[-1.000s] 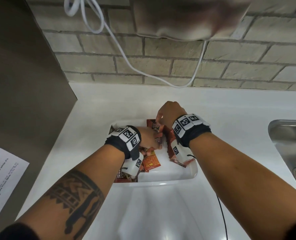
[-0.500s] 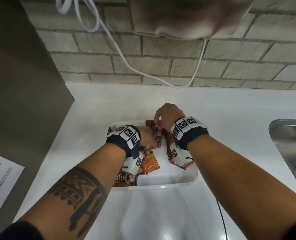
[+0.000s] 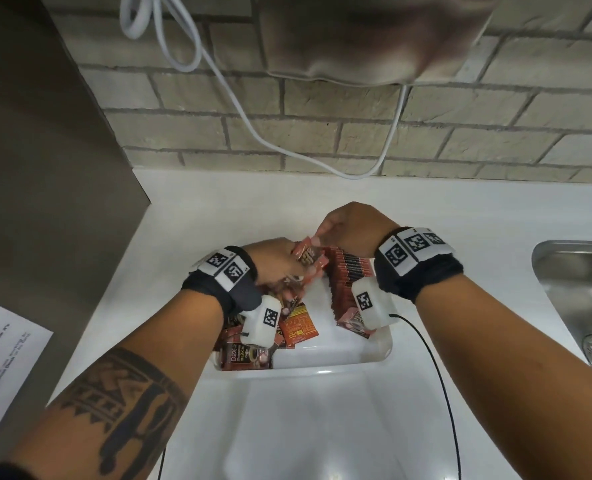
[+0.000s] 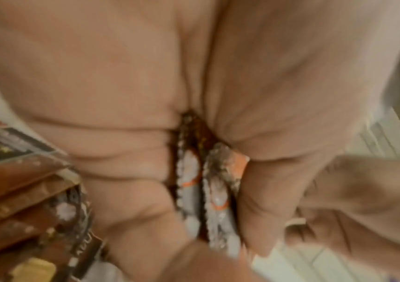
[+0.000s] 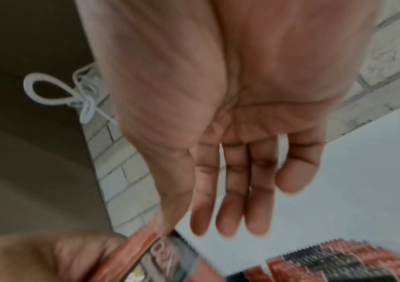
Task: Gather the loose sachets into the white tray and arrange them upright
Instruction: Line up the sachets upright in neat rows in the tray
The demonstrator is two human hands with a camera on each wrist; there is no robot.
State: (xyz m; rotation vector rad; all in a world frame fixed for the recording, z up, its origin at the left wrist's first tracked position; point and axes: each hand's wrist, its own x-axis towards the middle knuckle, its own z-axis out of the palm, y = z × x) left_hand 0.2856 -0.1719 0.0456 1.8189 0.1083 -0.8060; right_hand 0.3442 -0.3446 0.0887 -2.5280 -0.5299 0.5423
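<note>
The step in hand is arranging: all visible sachets are already in the white tray [image 3: 381, 355], which sits on the white counter [image 3: 322, 195] beside the sink [image 3: 578, 289].

The left hand [image 3: 273, 261], over the tray's far left part, has its fingers curled round a small bundle of sachets [image 3: 306, 254]; the left wrist view shows their crimped edges clamped between fingers and palm. The right hand [image 3: 350, 226] is above the tray's far edge. Its thumb and forefinger appear to pinch the top of the uppermost sachet in that bundle, while the remaining fingers [image 5: 230, 219] are extended and relaxed.

An upright row of sachets [image 3: 348, 282] stands along the tray's right side. Flat sachets [image 3: 298, 325] lie in a heap at the tray's left and near-left corner, not yet stood up.

Judgement: the task is perhaps half done. The next move calls for drawing one sachet free of the bundle and setting it on edge against the row, without knocking the row over.

Obstructions: the wrist-camera housings hang low over the tray, and a black cable [image 3: 436, 368] trails past its right corner. A white cord [image 3: 239, 109] hangs on the brick wall behind the tray, and a printed sheet [image 3: 0, 348] lies well to the left; neither interferes.
</note>
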